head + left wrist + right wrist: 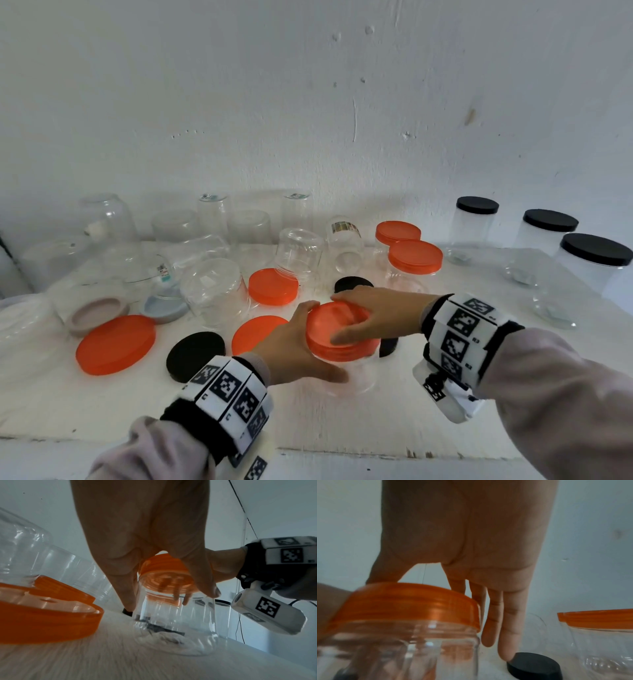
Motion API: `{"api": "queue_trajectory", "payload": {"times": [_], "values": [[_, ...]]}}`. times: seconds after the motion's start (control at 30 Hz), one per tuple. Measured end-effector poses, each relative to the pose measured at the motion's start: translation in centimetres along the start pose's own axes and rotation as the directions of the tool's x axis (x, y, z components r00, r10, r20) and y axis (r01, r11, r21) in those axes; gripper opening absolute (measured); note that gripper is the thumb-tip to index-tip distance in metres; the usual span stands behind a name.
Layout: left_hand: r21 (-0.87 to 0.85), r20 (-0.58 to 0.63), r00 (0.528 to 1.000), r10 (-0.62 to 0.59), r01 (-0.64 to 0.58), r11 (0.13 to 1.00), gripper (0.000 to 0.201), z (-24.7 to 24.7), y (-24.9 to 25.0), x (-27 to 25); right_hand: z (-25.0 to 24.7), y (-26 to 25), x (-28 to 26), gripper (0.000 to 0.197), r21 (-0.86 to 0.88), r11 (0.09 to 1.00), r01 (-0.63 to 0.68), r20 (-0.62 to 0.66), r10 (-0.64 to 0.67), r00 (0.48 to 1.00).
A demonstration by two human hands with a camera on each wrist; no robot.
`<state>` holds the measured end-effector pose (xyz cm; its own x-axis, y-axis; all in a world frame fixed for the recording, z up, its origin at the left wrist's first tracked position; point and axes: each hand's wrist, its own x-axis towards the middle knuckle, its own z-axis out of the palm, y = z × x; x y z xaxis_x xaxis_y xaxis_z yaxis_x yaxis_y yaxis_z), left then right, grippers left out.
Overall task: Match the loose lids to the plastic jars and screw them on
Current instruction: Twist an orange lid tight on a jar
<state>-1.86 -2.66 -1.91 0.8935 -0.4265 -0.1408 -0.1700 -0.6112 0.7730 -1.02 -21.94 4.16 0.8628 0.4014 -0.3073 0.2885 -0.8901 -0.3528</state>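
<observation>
Orange round plastic lid [337,330] sits on the mouth of a small clear plastic jar [349,375], which stands upright on the white counter [342,428] just in front of the person. The right hand [373,317] lies over the lid from above, thumb on the near rim and fingers reaching past the far rim, grasping it, apparently so that it can be turned onto the thread. The left hand [294,353] wraps the jar just below the lid, thumb in front and fingers behind, probably to keep the light jar from spinning or tipping under the twist. Whether the thread has caught cannot be told.

Just beyond the right hand's fingertips lies a small black round lid [534,665]; a second black lid [195,354] and a flat orange lid [255,332] lie close to the left wrist. A larger orange lid [115,343] lies farther left. Behind stand uncapped clear jars, several inverted [214,291], and two jars already capped in orange [414,258]. Three black-capped jars [476,219] stand well apart on the right. The nearby loose lids crowd the working space but block nothing.
</observation>
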Motion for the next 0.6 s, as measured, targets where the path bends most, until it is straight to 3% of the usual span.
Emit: {"api": "queue_trajectory", "payload": {"times": [0.23,0.37,0.6], "values": [[-0.025,0.023,0.997,-0.080,0.081,0.996,0.115,-2.4,-0.2,2.1,-2.7,2.2,4.1,0.075,0.106,0.992,-0.072,-0.153,0.088,0.984],[-0.037,0.017,0.994,-0.106,0.106,0.994,0.117,-3.8,-0.6,3.8,-3.9,3.8,7.6,0.069,0.107,0.979,-0.175,-0.250,0.197,0.948],[-0.006,-0.062,0.993,-0.098,0.098,0.995,0.118,-6.2,-1.0,6.7,-5.1,5.4,13.5,0.079,0.152,0.923,-0.353,-0.340,0.384,0.858]]}}
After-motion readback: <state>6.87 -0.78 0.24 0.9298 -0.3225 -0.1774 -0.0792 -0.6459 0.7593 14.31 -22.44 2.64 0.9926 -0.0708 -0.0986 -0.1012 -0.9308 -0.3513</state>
